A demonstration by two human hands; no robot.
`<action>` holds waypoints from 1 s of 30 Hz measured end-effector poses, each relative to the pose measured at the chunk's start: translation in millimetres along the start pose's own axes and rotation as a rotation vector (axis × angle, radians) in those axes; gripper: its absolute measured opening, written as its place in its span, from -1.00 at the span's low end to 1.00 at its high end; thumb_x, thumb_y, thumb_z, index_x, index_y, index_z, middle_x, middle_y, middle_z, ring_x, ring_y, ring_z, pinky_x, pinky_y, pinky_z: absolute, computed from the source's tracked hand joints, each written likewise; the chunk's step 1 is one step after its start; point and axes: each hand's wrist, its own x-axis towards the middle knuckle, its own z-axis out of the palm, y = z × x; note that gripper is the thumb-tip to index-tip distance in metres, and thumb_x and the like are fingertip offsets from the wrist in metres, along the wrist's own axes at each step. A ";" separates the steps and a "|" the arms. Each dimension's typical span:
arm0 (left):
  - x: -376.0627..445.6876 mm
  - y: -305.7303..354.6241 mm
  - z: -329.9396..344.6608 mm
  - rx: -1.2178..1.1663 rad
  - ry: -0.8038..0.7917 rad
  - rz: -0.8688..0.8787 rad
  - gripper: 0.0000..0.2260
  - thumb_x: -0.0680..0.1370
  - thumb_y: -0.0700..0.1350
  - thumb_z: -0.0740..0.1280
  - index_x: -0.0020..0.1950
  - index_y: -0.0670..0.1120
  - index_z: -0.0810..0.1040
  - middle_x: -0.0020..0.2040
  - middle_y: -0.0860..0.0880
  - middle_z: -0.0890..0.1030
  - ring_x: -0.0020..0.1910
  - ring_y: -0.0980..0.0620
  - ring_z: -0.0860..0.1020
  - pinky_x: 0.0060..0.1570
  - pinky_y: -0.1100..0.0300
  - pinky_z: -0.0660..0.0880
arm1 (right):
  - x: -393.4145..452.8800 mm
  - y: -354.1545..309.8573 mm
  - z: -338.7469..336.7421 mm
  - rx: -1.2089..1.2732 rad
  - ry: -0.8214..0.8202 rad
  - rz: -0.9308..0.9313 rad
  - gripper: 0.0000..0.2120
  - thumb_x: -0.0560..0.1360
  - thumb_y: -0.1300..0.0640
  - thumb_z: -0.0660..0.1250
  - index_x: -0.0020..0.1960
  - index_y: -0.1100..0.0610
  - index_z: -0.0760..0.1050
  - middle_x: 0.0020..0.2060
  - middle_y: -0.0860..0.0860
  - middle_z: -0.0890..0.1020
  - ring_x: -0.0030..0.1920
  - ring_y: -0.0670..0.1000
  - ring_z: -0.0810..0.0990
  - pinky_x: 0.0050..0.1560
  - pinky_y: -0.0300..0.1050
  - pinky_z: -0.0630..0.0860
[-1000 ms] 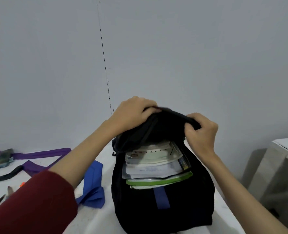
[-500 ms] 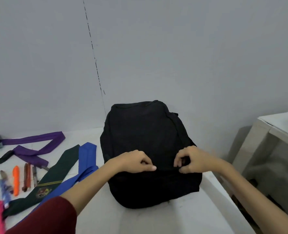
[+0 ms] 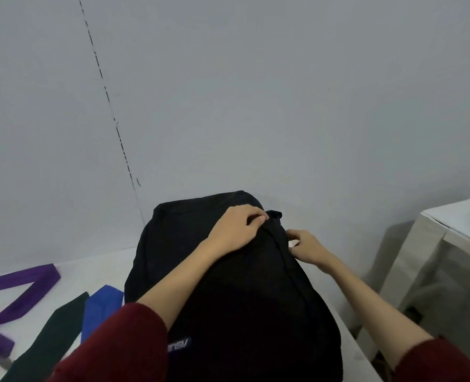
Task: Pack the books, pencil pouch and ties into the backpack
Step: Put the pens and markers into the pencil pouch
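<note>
1. Three ties lie on the white table at the left: the purple tie, the dark green tie and the blue tie. They look soft and light; better take each at the middle.
2. The left hand lies on the black backpack, fingertips pinching the fabric near the top.
3. The right hand pinches something small at the side seam, probably a zipper pull. The backpack looks limp, possibly heavy.

a small label on the black backpack shows partly hidden, unreadable letters.
</note>
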 end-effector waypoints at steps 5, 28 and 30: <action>41.6 -20.2 31.2 0.181 -0.130 0.014 -0.73 0.61 -0.06 0.16 0.27 0.05 0.52 0.30 0.07 0.51 0.39 0.06 0.32 0.43 0.03 0.15 | 15.5 -1.5 6.6 0.309 0.037 -0.120 -0.77 0.53 0.22 0.30 0.15 0.02 0.55 0.05 -0.05 0.62 -0.03 -0.03 0.59 -0.08 -0.29 0.54; 45.5 -42.1 45.9 0.212 -0.194 -0.058 -0.65 0.65 -0.08 0.05 0.41 0.10 0.37 0.45 0.17 0.32 0.49 0.15 0.10 0.46 0.07 -0.08 | 45.0 -17.7 -20.8 -0.413 0.209 -0.322 -0.75 0.50 0.32 0.22 0.03 0.17 0.65 -0.10 0.12 0.65 -0.02 0.10 0.53 -0.01 -0.10 0.42; 47.1 -41.8 45.0 0.280 -0.243 -0.067 -0.64 0.65 -0.05 0.03 0.44 0.13 0.31 0.48 0.19 0.25 0.50 0.15 0.05 0.46 0.06 -0.12 | 40.5 -21.7 -22.5 -0.453 0.234 -0.332 -0.75 0.50 0.32 0.22 0.04 0.17 0.64 -0.07 0.12 0.62 0.01 0.10 0.53 0.00 -0.15 0.41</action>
